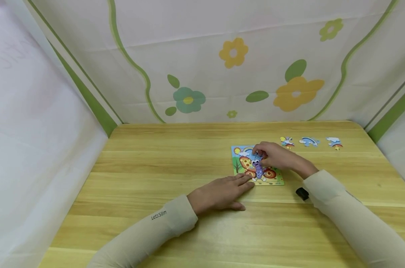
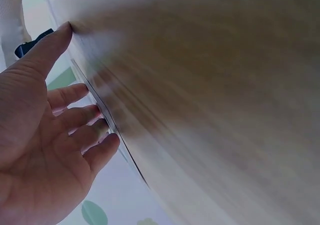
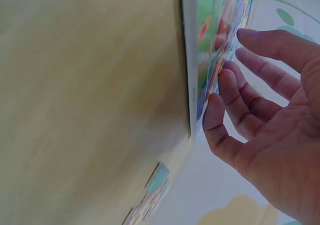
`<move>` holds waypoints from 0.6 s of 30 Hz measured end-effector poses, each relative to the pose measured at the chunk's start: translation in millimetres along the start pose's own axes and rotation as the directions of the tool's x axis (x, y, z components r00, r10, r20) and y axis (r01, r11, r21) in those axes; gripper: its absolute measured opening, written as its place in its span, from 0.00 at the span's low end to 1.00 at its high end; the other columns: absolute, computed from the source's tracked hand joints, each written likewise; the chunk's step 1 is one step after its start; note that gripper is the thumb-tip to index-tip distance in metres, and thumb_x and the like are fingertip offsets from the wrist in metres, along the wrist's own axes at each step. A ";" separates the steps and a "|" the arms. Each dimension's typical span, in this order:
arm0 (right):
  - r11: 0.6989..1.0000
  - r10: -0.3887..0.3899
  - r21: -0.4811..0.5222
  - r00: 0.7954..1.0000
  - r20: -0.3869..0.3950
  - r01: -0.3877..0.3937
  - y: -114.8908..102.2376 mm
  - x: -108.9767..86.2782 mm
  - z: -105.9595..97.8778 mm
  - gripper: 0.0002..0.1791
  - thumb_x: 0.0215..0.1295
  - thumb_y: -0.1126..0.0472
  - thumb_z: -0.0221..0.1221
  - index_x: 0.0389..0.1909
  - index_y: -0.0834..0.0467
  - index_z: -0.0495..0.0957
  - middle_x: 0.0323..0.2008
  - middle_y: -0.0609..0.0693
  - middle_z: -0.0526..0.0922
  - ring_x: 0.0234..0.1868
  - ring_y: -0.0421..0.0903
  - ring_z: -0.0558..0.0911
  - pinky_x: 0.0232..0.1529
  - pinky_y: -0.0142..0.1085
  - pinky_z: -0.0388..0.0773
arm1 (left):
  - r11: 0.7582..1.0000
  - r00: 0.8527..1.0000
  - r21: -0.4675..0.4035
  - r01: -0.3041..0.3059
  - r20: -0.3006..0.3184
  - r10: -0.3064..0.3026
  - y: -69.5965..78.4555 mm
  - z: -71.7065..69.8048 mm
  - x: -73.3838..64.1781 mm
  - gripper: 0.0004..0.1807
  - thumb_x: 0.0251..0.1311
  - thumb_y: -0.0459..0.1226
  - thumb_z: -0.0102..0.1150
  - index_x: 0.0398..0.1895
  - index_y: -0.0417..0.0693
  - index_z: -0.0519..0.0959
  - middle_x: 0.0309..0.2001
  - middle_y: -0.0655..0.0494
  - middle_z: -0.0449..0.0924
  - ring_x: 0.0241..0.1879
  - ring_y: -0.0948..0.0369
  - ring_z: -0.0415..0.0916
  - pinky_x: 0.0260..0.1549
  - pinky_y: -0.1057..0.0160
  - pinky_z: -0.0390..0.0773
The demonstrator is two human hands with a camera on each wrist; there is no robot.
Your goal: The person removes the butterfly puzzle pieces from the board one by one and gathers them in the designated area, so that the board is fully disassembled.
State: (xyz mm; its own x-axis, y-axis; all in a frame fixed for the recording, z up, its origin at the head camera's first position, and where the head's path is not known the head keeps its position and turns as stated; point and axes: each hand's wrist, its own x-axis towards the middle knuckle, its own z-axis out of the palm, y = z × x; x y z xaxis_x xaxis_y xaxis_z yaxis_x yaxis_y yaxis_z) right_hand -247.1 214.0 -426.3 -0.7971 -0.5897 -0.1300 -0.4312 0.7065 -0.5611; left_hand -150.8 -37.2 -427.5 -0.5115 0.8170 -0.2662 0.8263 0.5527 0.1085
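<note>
A square jigsaw puzzle (image 1: 238, 149) with a cartoon butterfly lies flat on the wooden table. My left hand (image 1: 224, 192) rests palm down at its lower left, straight fingertips on the puzzle's edge and thumb spread on the tabletop. Over the upper right of the puzzle, my right hand (image 1: 275, 154) is bent, its fingertips touching the picture. In the right wrist view those fingers (image 3: 230, 85) curve loosely against the puzzle face, and no piece shows between thumb and fingers. Part of the butterfly's right wing is hidden under this hand.
Three loose puzzle pieces lie in a row at the back right: one with a yellow patch (image 1: 287, 141), a rainbow piece (image 1: 310, 141) and a cloud piece (image 1: 334, 142). A small black object (image 1: 302, 193) lies by the right sleeve. Flower-printed fabric (image 1: 205, 74) rises behind the table.
</note>
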 end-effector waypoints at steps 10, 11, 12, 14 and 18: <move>1.000 -0.012 0.006 1.000 0.027 0.012 -0.5 5.7 0.6 0.15 0.65 0.76 0.62 0.52 0.63 0.82 0.36 0.53 0.79 0.37 0.46 0.74 0.40 0.40 0.74 | 1.000 1.000 -0.020 0.004 0.006 -0.004 -0.5 0.5 -0.7 0.42 0.77 0.58 0.50 0.86 0.51 0.52 0.86 0.54 0.46 0.85 0.58 0.45 0.80 0.62 0.56; 1.000 -0.010 0.011 0.999 0.032 0.009 -0.8 6.1 0.5 0.15 0.65 0.76 0.61 0.52 0.63 0.82 0.35 0.53 0.79 0.37 0.46 0.74 0.40 0.40 0.74 | 1.000 1.000 -0.025 0.005 0.007 -0.005 -0.6 0.5 -0.6 0.42 0.77 0.58 0.50 0.86 0.51 0.52 0.86 0.54 0.46 0.85 0.58 0.45 0.80 0.62 0.56; 1.000 -0.008 0.016 0.999 0.036 0.007 -1.2 6.4 0.3 0.15 0.65 0.76 0.61 0.52 0.63 0.82 0.35 0.52 0.79 0.36 0.46 0.74 0.39 0.40 0.74 | 1.000 1.000 -0.028 0.006 0.008 -0.006 -0.7 0.5 -0.5 0.42 0.77 0.58 0.50 0.86 0.51 0.52 0.86 0.54 0.46 0.85 0.58 0.45 0.80 0.62 0.56; 1.000 -0.005 0.019 0.999 0.044 0.005 -1.7 7.0 0.0 0.15 0.66 0.76 0.61 0.52 0.63 0.81 0.35 0.52 0.78 0.36 0.46 0.73 0.39 0.39 0.73 | 1.000 1.000 -0.030 0.006 0.009 -0.006 -0.9 1.0 -0.2 0.42 0.77 0.58 0.50 0.86 0.51 0.52 0.86 0.54 0.46 0.85 0.58 0.45 0.80 0.61 0.56; 1.000 -0.006 0.015 0.998 0.061 0.005 -2.2 8.1 -0.3 0.16 0.66 0.76 0.60 0.53 0.64 0.81 0.34 0.52 0.77 0.34 0.45 0.72 0.38 0.39 0.73 | 1.000 1.000 -0.025 0.003 0.003 -0.003 -1.2 1.4 -0.1 0.42 0.77 0.58 0.51 0.86 0.51 0.52 0.86 0.53 0.46 0.85 0.58 0.45 0.80 0.61 0.57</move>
State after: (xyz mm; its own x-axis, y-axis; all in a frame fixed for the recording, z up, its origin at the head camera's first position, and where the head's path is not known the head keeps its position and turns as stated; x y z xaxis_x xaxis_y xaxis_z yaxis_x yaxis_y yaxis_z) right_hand -252.8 207.8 -425.9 -0.7673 -0.6168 -0.1757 -0.4293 0.6975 -0.5737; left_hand -151.4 -38.2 -429.0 -0.5129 0.8151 -0.2693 0.8189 0.5587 0.1314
